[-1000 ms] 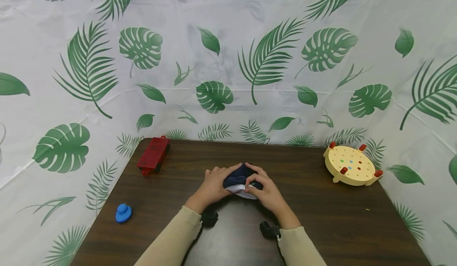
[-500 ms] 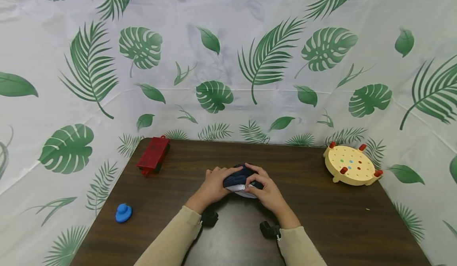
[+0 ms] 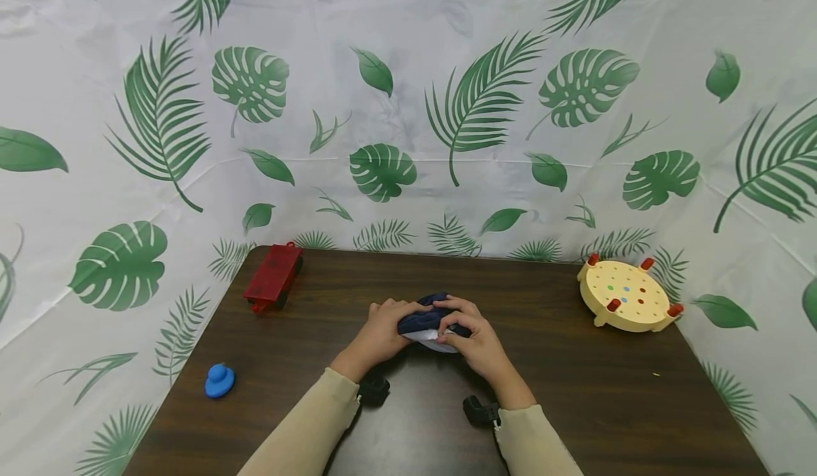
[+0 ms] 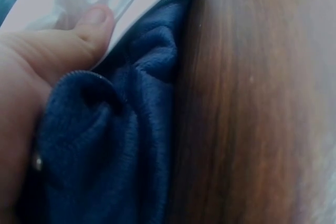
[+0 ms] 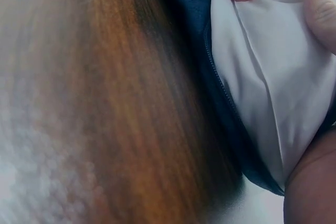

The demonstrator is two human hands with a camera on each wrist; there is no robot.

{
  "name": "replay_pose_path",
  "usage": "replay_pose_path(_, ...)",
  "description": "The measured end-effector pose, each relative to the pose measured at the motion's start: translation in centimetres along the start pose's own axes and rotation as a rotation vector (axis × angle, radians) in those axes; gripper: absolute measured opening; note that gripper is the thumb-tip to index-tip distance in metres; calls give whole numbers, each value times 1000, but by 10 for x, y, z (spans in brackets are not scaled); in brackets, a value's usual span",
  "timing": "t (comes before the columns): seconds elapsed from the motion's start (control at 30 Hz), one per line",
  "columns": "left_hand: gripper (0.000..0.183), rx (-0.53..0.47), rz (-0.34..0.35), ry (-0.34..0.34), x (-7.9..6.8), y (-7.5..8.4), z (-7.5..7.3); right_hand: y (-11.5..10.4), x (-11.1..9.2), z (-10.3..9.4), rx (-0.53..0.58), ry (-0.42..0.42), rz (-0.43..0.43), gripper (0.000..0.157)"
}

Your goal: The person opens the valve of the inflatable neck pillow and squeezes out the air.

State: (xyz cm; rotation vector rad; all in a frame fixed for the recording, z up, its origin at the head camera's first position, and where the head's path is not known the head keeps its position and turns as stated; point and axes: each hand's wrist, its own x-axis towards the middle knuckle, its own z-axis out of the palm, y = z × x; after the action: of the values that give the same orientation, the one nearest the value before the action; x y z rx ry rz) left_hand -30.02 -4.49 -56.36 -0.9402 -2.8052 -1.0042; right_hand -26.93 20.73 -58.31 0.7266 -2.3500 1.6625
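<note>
A dark blue plush zip pouch point(image 3: 418, 322) with a white lining point(image 3: 426, 336) is at the middle of the table, between both hands. My left hand point(image 3: 381, 332) grips its left side; in the left wrist view the thumb point(image 4: 97, 30) presses on the white lining, beside the zip edge. On the other side my right hand point(image 3: 477, 339) holds the pouch, its thumb and a finger close together at the opening. The right wrist view shows the lining point(image 5: 278, 61) spread along the open zip point(image 5: 212, 61). Fingers behind the pouch are partly hidden.
A red toy cart point(image 3: 274, 276) lies at the back left, and a blue hat-shaped piece point(image 3: 220, 381) nearer on the left. At the back right sits a round yellow pegboard-like toy point(image 3: 628, 295) with red-tipped legs. Behind the table point(image 3: 542, 405) hangs a leaf-patterned cloth point(image 3: 306, 199).
The fingertips of both hands have come slightly lower over the top of the pouch, and its upper edge looks a little flatter. The other things stay where they were.
</note>
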Motion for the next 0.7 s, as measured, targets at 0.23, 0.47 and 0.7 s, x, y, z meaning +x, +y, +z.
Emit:
replay_pose_path(0.23,46,-12,3,2,0,1,-1,0,0,0,12,6,-14,19)
replay_pose_path(0.47,47,-8,-1,-6,1,0,0,0,1,1,23,-3,-1,19)
replay_pose_path(0.7,42,-46,16,4,1,0,0,-1,2,-1,30,-19,31,17)
